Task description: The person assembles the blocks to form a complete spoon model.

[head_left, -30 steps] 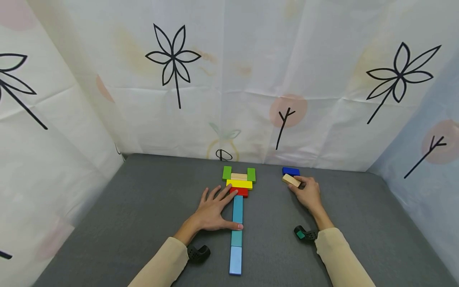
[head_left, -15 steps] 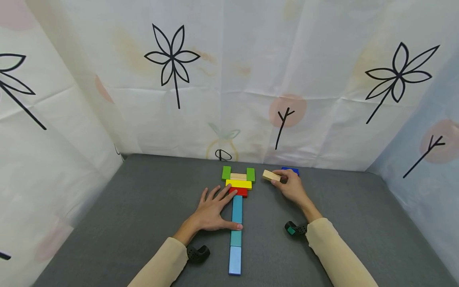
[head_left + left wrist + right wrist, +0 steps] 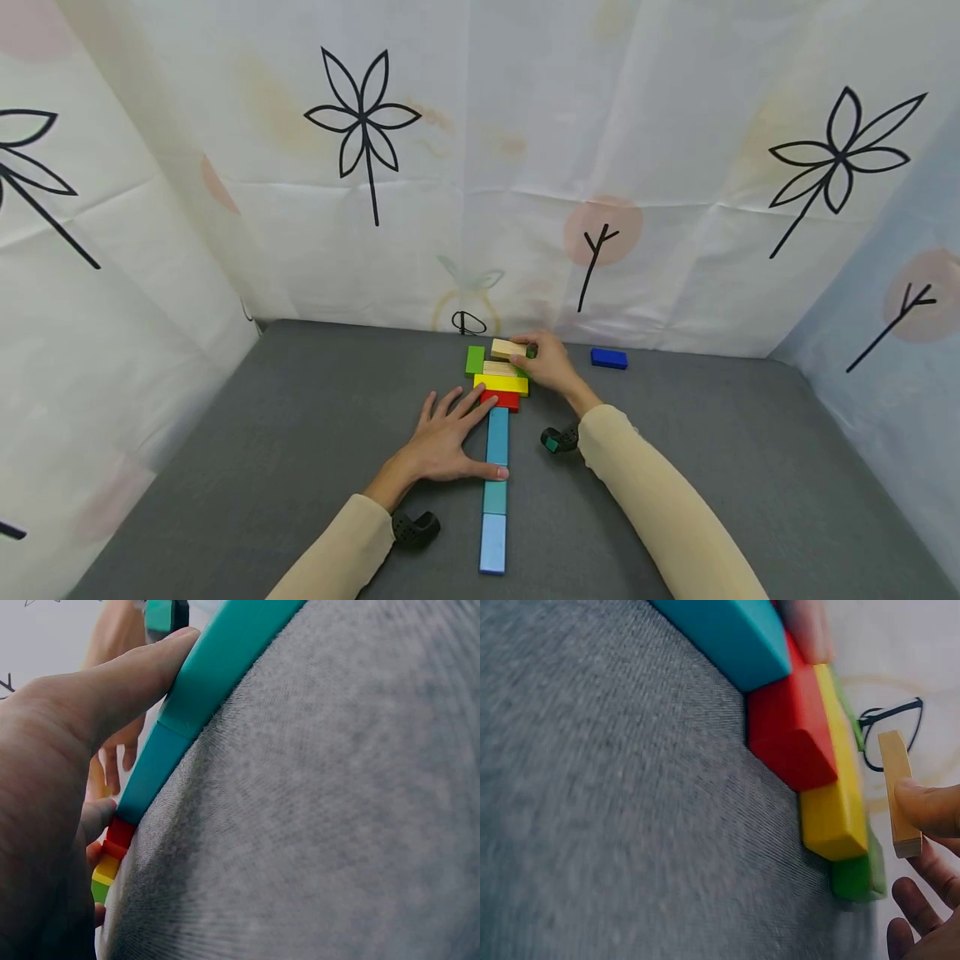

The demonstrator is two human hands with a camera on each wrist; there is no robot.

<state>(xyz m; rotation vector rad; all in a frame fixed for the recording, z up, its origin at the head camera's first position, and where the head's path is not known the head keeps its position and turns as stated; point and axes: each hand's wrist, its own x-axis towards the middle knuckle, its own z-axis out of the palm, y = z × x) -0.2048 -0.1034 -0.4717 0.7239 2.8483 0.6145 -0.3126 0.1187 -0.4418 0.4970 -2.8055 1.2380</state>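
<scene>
My right hand (image 3: 550,364) pinches a plain wooden block (image 3: 897,791) between thumb and fingers, above the far end of a row of blocks. Under it lie a second plain wooden block (image 3: 498,368) and the left green block (image 3: 475,360); the right green block (image 3: 859,876) is mostly hidden by the hand in the head view. Nearer come a yellow block (image 3: 501,384), a red block (image 3: 506,402) and a line of blue and teal blocks (image 3: 497,437). My left hand (image 3: 442,446) lies spread, its fingertips at the red and yellow blocks and its thumb across the teal one.
A dark blue block (image 3: 609,358) lies by itself at the back right of the grey table (image 3: 315,450). Behind the table hangs a white cloth (image 3: 517,167) printed with flowers, and similar cloth stands on both sides.
My right hand has carried the wooden block leftward, from beside the dark blue block to over the green blocks. The left hand has stayed in place.
</scene>
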